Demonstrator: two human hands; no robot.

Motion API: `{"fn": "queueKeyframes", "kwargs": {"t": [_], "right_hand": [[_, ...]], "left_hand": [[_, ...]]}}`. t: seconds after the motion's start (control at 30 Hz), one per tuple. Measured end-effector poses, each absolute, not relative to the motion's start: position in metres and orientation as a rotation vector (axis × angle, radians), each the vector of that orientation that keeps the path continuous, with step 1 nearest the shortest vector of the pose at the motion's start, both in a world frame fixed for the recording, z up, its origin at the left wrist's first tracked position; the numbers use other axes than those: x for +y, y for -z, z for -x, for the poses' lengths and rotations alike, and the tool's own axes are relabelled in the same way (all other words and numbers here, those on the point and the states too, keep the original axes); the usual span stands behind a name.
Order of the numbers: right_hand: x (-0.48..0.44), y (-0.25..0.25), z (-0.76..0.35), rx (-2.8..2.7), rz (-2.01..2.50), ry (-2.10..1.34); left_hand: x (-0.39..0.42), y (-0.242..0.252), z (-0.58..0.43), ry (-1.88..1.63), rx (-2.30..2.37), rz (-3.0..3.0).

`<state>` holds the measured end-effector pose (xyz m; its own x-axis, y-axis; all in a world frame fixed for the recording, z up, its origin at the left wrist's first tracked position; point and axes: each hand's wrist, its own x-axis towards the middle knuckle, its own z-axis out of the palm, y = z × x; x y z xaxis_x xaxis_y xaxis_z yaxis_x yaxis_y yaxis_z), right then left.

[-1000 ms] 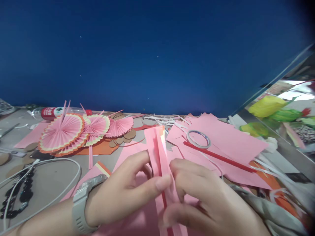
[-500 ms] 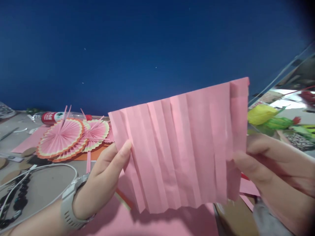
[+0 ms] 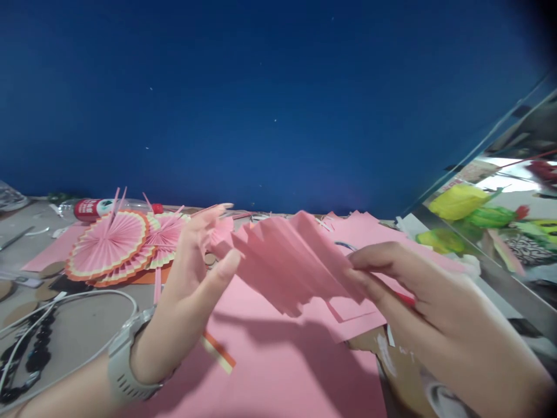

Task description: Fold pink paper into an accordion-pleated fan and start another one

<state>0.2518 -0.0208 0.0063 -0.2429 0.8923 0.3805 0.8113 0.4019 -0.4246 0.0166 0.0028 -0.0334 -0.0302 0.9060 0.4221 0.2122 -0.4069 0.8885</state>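
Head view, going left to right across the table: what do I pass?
Black beads → pink paper fans → left hand → pleated pink paper → right hand.

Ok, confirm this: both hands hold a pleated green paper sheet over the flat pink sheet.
The pleated paper sheet is pink, not green. The head view shows the left hand and right hand holding it over the flat pink sheet.
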Motion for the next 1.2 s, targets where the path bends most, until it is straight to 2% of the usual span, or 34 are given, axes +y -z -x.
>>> {"fn": "queueKeyframes", "kwargs": {"t": [0.13, 0.23, 0.37, 0.63, 0.87, 1.0, 1.2], "right_hand": [[-0.018, -0.003, -0.250, -2.237, 1.429, -0.343], [-0.017, -0.002, -0.245, -2.262, 1.440, -0.457], [-0.018, 0.001, -0.235, -2.269, 1.424, -0.417], [-0.020, 0.021, -0.221, -2.368, 1.236, 0.242], [-0.018, 0.019, -0.223, -2.380, 1.268, 0.211], [-0.017, 0.014, -0.229, -2.377, 1.413, 0.099], [-0.012, 0.009, -0.238, -2.491, 1.413, 0.226]], "left_hand": [[-0.001, 0.024, -0.011, -0.934, 1.233, -1.896], [-0.003, 0.021, -0.011, -0.770, 1.296, -2.014], [-0.003, 0.023, -0.014, -0.762, 1.271, -1.885], [-0.004, 0.027, -0.017, -0.798, 1.297, -1.790], [-0.008, 0.023, -0.017, -0.733, 1.271, -1.829], [-0.005, 0.024, -0.016, -0.867, 1.301, -1.816], [0.007, 0.032, -0.015, -1.062, 1.182, -1.728]]}}
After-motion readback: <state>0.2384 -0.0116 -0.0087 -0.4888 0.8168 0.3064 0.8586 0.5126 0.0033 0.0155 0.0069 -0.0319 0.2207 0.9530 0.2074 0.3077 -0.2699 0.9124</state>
